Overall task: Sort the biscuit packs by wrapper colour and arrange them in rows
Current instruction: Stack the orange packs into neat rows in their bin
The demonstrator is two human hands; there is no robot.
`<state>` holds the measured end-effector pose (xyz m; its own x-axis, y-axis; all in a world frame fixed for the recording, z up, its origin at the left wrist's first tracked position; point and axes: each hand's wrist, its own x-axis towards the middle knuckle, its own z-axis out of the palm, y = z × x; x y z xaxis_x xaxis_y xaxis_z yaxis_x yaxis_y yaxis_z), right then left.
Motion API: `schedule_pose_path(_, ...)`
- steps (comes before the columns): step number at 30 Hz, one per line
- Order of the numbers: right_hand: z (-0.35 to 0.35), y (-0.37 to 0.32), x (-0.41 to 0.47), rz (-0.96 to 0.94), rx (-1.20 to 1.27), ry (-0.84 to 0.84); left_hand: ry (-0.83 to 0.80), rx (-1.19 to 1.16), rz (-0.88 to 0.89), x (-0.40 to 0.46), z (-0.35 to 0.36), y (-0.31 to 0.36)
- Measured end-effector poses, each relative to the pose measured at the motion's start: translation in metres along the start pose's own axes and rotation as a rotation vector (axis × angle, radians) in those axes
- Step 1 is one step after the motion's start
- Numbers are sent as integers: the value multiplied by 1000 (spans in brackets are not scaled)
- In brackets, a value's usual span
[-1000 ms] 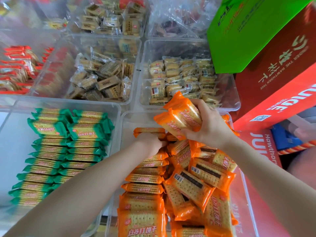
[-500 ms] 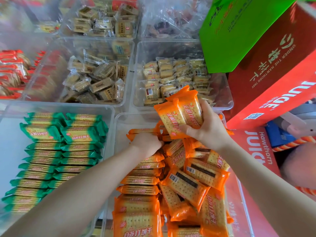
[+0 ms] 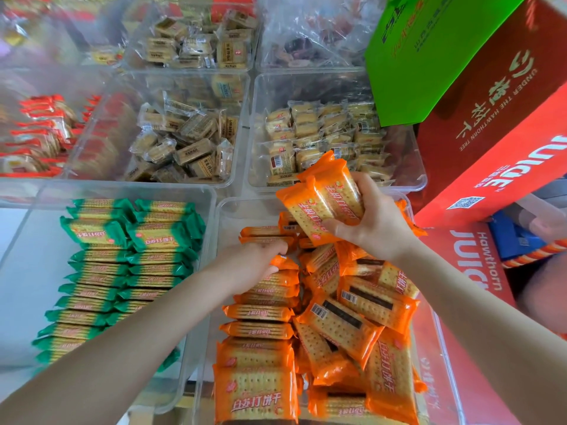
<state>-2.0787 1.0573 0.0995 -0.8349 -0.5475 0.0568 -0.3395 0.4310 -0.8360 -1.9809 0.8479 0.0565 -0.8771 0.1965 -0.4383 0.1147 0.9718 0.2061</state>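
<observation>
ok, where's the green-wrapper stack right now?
In the head view the green packs lie in two rows in the clear bin at lower left, directly left of the bin of orange packs, with the left forearm crossing their near end.

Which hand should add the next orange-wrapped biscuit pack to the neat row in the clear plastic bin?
Probably left. The left hand already rests on the neat row of orange packs, fingers curled over a pack. The right hand is raised, gripping a bundle of orange-wrapped biscuit packs.

Orange biscuit packs (image 3: 322,197) wore glossy plastic film; bins (image 3: 211,191) were clear smooth plastic; red carton (image 3: 503,142) looked printed, slightly glossy cardboard.
</observation>
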Motion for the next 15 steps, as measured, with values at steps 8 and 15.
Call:
schedule_pose_path(8,-2,-1,-1,-19,-55,-17,-423,-191,-37,21,-14,-10)
schedule_pose_path(15,2,0,1,-20,-90,4,92,31,-122,7,5,6)
